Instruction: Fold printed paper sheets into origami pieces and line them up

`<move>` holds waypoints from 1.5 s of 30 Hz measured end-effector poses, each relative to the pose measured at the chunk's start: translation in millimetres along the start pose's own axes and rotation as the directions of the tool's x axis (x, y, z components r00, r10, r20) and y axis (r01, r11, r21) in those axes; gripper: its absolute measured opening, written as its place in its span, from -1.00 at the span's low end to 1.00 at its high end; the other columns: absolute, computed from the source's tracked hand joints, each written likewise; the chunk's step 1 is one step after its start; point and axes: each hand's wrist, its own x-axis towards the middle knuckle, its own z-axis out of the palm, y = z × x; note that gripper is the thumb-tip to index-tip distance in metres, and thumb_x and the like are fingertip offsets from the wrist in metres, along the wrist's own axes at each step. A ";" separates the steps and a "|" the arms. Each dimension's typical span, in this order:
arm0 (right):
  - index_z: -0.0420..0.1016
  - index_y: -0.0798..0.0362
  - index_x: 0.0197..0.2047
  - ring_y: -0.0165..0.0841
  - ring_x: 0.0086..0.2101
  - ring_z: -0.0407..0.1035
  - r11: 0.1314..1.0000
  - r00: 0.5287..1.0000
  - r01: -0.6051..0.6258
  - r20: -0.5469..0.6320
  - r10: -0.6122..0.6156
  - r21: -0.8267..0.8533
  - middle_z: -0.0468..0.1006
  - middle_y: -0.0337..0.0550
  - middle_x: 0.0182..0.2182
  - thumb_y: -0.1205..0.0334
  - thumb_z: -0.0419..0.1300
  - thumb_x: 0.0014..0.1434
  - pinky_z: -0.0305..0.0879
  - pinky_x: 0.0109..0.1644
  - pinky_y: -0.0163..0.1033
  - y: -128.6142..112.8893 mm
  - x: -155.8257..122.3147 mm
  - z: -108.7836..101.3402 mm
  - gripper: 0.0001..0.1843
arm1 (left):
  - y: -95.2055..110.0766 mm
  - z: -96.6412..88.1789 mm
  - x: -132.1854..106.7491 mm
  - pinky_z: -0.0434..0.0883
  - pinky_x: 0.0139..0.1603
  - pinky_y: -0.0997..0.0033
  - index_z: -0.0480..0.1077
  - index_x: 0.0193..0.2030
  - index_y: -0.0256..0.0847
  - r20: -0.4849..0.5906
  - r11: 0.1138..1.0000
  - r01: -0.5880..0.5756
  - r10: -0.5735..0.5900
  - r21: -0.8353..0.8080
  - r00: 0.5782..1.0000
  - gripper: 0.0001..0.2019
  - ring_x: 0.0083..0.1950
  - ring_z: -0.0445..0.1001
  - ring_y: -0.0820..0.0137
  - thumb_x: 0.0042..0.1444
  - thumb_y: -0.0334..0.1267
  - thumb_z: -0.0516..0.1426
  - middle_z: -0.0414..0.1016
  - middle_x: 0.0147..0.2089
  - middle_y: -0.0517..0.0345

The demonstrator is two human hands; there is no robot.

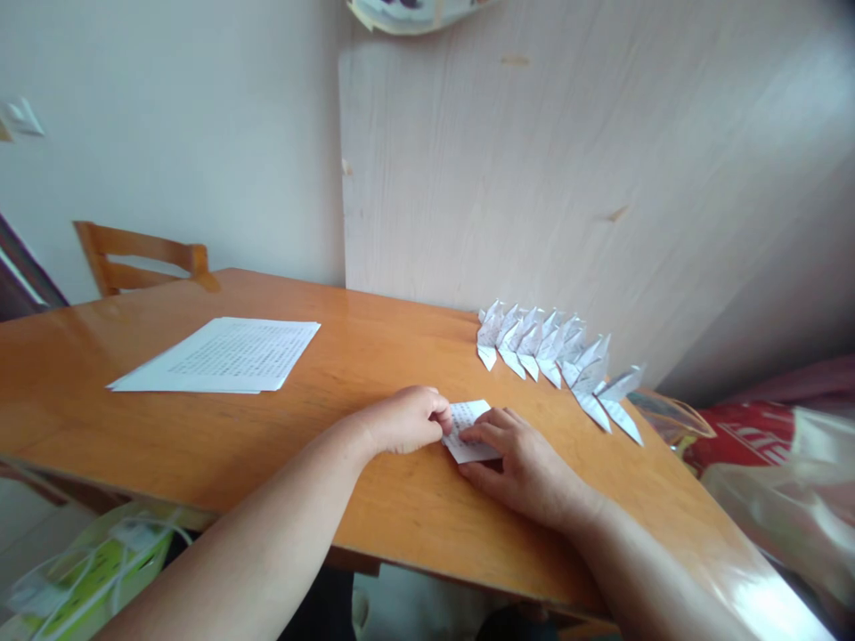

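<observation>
A small folded sheet of printed paper [471, 411] lies on the wooden table in front of me. My left hand [415, 420] pinches its left edge between thumb and curled fingers. Across its right part rests my right hand [511, 454], fingers stretched over the paper and thumb at the near edge, pressing it to the tabletop. Beyond my right hand stand several folded paper cranes or similar winged shapes [531, 343] in a row, made of white printed paper.
A stack of printed sheets [227, 356] lies on the left of the table [374, 347]. Behind it is a wooden chair [143, 254]. Bags, one of them red [741, 436], sit past the right edge. A green bag [113, 570] is below the table at left.
</observation>
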 end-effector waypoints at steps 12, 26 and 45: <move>0.58 -0.01 -0.22 -0.36 -0.28 0.39 0.970 0.999 -0.039 0.005 0.039 0.241 0.50 -0.19 -0.33 0.10 0.09 0.37 0.28 -0.17 -0.24 16.1 1.6 4.7 -0.73 | 7.5 -6.0 0.8 0.31 -0.25 0.47 0.55 -0.35 -0.19 0.035 0.999 -0.015 0.013 0.051 0.999 -0.77 -0.23 0.45 0.38 0.01 -0.40 0.05 0.50 -0.24 0.16; 0.40 0.06 -0.27 -0.42 -0.39 0.28 0.835 0.963 -0.265 0.083 0.257 0.482 0.43 -0.26 -0.41 0.03 0.02 0.34 0.18 -0.34 -0.32 23.5 1.6 -3.6 -0.70 | 17.1 3.0 -2.3 0.13 -0.41 0.42 0.44 -0.49 -0.18 -0.005 0.998 -0.048 0.048 0.051 0.999 -0.72 -0.42 0.33 0.44 0.08 -0.02 0.19 0.43 -0.42 0.24; 0.52 0.03 -0.41 -0.39 -0.43 0.32 0.874 0.904 -0.406 0.259 0.341 0.267 0.50 -0.27 -0.47 0.41 0.08 0.02 0.15 -0.39 -0.32 41.2 -8.1 -33.1 -0.80 | 20.7 6.6 -1.1 0.15 -0.38 0.42 0.44 -0.46 -0.16 -0.034 0.988 0.069 -0.065 0.139 0.997 -0.66 -0.38 0.30 0.40 0.21 -0.01 0.09 0.37 -0.35 0.17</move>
